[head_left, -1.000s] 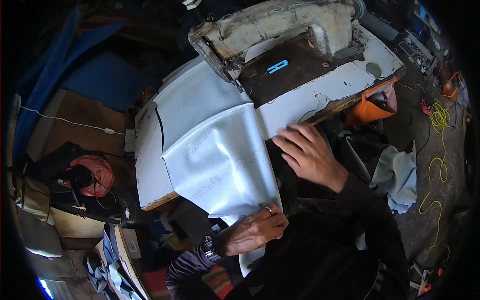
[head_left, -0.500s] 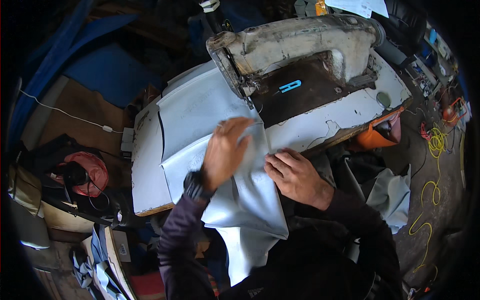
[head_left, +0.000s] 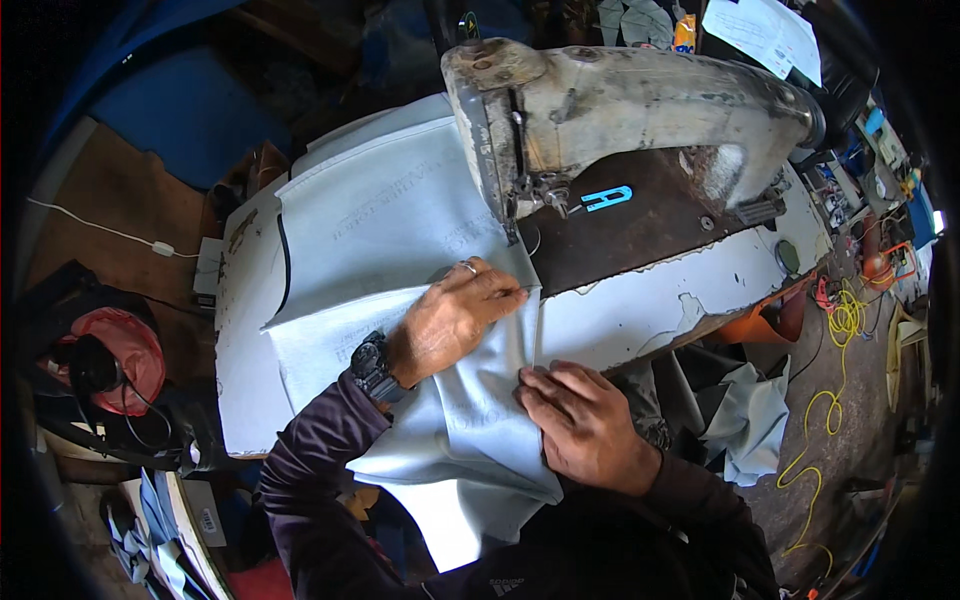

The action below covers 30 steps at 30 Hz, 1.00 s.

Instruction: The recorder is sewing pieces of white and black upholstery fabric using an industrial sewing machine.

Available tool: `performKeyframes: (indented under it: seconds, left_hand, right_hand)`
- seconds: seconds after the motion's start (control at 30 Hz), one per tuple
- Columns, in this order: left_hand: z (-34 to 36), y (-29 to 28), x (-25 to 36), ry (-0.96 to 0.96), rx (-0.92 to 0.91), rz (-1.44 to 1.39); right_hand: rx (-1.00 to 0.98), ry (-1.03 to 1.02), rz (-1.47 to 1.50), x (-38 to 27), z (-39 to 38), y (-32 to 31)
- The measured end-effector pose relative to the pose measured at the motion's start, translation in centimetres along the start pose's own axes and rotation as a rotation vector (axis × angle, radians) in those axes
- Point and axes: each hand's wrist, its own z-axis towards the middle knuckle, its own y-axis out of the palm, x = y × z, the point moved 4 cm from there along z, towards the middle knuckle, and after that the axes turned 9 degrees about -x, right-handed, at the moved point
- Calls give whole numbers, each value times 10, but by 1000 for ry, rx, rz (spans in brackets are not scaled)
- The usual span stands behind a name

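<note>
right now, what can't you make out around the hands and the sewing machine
All in the head view:
Left hand: palm hidden by its own back.
Right hand: palm hidden likewise.
Pale sheet: lower end hidden by dark clothing; part behind the sewing machine hidden by its head.
White paper: writing too small.

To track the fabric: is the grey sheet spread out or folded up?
Spread out but creased: the sheet lies broad across the white table, rumpled between the left hand and right hand.
</note>
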Motion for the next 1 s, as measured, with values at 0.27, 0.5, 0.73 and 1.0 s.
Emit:
performKeyframes:
  seconds: [0.27, 0.5, 0.73, 1.0]
  left_hand:
    - [-3, 3, -9, 54, -90, 92]
    - [1, -2, -12, 73, -59, 74]
    - [2, -3, -24, 78, -76, 58]
    - [6, -7, -38, 118, -97, 102]
  right_hand:
    - [-91, -11, 0, 3, 1, 5]
    - [-82, 29, 43, 4, 6, 6]
    - [-108, 41, -2, 5, 12, 10]
    - [-162, 5, -68, 8, 21, 15]
